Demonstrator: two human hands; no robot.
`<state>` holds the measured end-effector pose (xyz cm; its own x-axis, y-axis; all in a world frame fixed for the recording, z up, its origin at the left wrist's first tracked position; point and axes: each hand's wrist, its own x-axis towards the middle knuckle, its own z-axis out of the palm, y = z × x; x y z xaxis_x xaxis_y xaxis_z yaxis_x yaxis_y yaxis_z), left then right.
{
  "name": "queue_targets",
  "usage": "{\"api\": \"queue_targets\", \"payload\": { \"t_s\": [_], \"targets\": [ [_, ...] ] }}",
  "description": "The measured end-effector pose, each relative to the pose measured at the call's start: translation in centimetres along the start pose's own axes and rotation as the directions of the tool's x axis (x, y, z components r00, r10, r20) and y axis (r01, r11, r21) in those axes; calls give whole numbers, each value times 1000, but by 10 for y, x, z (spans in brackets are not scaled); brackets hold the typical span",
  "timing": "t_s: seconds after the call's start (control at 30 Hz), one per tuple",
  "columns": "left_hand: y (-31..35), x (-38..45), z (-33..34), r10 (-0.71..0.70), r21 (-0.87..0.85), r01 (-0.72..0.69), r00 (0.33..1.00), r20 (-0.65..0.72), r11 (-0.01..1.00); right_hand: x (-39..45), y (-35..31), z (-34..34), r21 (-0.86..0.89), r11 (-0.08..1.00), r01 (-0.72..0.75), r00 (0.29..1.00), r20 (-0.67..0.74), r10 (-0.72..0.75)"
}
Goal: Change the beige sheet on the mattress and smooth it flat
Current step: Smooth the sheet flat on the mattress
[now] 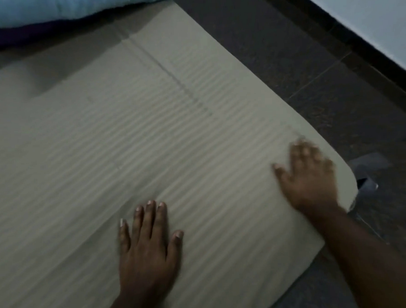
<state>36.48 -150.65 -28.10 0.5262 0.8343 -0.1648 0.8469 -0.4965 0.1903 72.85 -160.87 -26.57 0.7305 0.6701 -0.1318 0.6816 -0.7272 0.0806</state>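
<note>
Pale blue bedding [54, 8] lies bunched beyond; dark tiled floor [309, 65] alongside.

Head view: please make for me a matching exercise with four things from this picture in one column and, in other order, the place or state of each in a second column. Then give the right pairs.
Column 1:
1. left hand
2. right hand
3. light blue bedding
4. dark tiled floor

Column 2:
A. bunched at the top left edge
B. flat on the beige sheet, fingers sharp
C. right of the mattress
D. blurred, near the sheet's right corner

Pairs: 1-B, 2-D, 3-A, 4-C
</note>
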Motion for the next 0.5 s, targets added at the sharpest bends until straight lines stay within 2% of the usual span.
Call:
{"api": "queue_targets", "payload": {
  "t_s": [0.07, 0.1, 0.17, 0.2, 0.27, 0.3, 0.33, 0.37, 0.5],
  "targets": [
    [5, 4, -2, -40, -19, 40, 999, -3, 999, 17, 19, -15, 50, 980, -190, 981, -11, 191],
    [9, 9, -4, -54, -30, 54, 999, 0, 998, 22, 11, -20, 47, 983, -176, 983, -41, 178],
    [22, 24, -7, -81, -57, 82, 997, 11, 995, 20, -31, -22, 29, 997, 70, 990, -128, -66],
    [29, 33, -7, -90, -59, 90, 996, 13, 994, 14, -59, -19, 43, 967, 251, 956, -165, -241],
    [42, 50, -9, -140, -44, 140, 990, 12, 989, -2, -108, -10, 64, 830, 554, 827, -163, -539],
    [46, 58, -9, -189, -42, 189, 982, 7, 981, -4, -120, -6, 65, 767, 638, 767, -142, -626],
    [48, 66, -9, -251, -45, 251, 968, -2, 967, 2, -121, -1, 61, 737, 674, 737, -124, -664],
    [49, 71, -8, -312, -45, 311, 950, -13, 949, 15, -113, 0, 61, 740, 669, 742, -105, -662],
    [88, 79, 0, -446, -37, 446, 895, 3, 894, 78, -20, -2, -10, 890, 455, 886, -93, -454]
  ]
}}
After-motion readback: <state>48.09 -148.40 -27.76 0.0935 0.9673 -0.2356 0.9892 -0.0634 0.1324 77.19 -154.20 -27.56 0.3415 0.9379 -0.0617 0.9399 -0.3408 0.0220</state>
